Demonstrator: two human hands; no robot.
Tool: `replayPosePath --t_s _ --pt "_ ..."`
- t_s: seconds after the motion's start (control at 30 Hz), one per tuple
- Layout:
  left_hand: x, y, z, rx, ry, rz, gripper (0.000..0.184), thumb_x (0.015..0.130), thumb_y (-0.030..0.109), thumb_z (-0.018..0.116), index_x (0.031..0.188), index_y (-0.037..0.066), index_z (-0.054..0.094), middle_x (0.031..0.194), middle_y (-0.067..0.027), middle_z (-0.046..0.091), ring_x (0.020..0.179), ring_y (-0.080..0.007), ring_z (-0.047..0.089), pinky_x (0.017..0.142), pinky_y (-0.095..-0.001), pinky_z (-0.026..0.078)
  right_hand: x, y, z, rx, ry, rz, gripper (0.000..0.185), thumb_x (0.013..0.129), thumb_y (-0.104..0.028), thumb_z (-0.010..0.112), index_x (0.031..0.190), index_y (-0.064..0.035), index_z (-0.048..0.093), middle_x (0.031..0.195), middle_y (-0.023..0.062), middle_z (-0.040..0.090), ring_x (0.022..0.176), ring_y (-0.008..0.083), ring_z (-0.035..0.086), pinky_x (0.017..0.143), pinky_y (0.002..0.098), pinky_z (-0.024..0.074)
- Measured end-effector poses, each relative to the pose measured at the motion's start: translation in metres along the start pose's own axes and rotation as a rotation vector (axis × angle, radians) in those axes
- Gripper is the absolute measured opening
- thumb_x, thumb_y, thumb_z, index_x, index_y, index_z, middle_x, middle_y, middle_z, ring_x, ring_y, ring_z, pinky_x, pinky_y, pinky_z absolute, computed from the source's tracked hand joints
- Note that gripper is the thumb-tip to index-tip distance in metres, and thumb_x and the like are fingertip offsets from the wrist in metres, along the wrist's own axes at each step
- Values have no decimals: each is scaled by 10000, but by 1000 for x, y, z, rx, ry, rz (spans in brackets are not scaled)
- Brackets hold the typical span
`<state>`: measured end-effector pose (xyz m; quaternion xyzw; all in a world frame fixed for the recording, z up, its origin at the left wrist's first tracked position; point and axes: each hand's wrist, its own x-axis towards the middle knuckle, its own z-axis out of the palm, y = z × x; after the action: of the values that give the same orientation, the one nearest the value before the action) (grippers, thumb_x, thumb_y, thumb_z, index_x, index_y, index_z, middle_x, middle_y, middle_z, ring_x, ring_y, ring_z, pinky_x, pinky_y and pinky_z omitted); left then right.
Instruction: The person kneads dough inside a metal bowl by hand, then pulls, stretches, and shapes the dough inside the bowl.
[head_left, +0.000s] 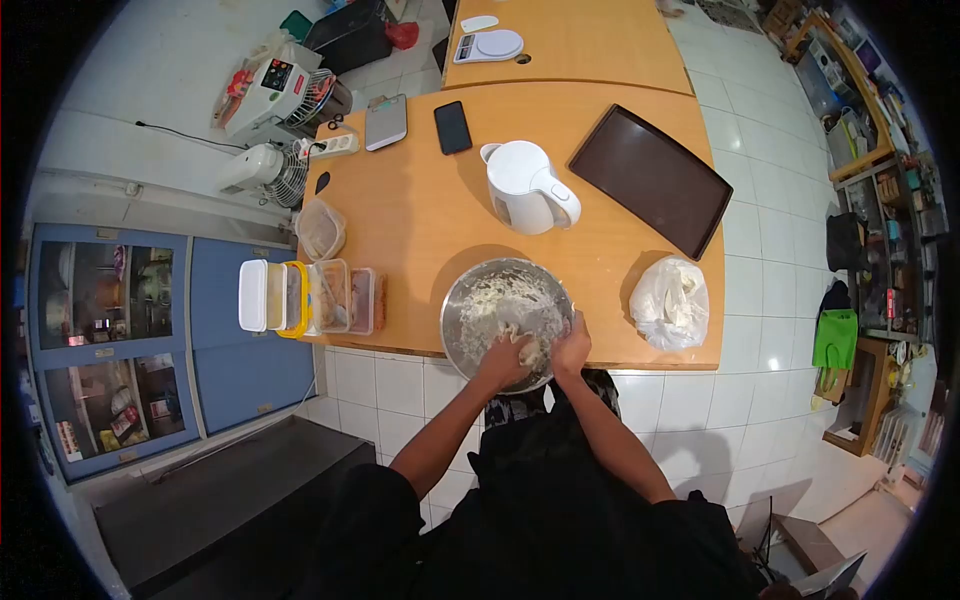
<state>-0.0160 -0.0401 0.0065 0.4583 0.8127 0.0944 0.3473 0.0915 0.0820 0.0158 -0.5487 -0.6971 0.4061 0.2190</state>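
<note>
A round steel bowl (455, 345) stands at the front edge of the wooden table, with pale, crumbly dough (500, 300) spread over its bottom and wall. My left hand (508, 360) is down inside the bowl, its fingers in the dough and partly coated with it; how far they are closed is hidden. Against the bowl's right rim, my right hand (572, 348) grips the metal, fingers on the outside. Behind the bowl is a white electric kettle (520, 180). A knotted-looking plastic bag (672, 305) of white powder sits to the right.
Lidded plastic tubs (330, 296) line the left edge, near an empty clear container (320, 230). A dark tray (655, 180) lies at the back right. Further back are a phone (452, 128), a grey scale (386, 123), a power strip (335, 146) and a white scale (490, 46).
</note>
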Motion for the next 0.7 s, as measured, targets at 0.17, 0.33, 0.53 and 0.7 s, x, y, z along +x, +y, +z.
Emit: replayPosePath --t_s 0.17,0.33,0.53,0.7 --pt "-8 35 -39 158 -53 -82 724 680 293 765 1350 219 500 1325 -275 468 1180 -483 491 943 -500 480 1 -3 -1 31 -41 -4 318 798 23 555 1115 4 541 956 263 615 912 477 586 766 521 461" --pt "20 17 -68 -182 -76 -95 781 693 255 766 1383 125 425 1143 -295 593 1103 -386 584 913 -438 493 -1 -11 -6 18 -21 -38 300 815 28 540 1114 10 541 956 261 616 914 472 589 768 521 460" --pt "14 13 -90 -314 278 -110 836 724 265 752 1406 -4 352 1107 -295 612 1038 -397 611 873 -437 492 1 -5 0 24 15 -69 323 821 18 549 1143 5 531 978 258 618 919 467 591 769 517 462" --pt "1 20 -59 85 146 -158 821 692 322 772 1361 16 408 1272 -302 511 1139 -424 549 878 -506 482 0 -8 1 -12 2 -72 355 827 16 540 1181 -5 517 1000 258 613 923 464 589 765 516 463"
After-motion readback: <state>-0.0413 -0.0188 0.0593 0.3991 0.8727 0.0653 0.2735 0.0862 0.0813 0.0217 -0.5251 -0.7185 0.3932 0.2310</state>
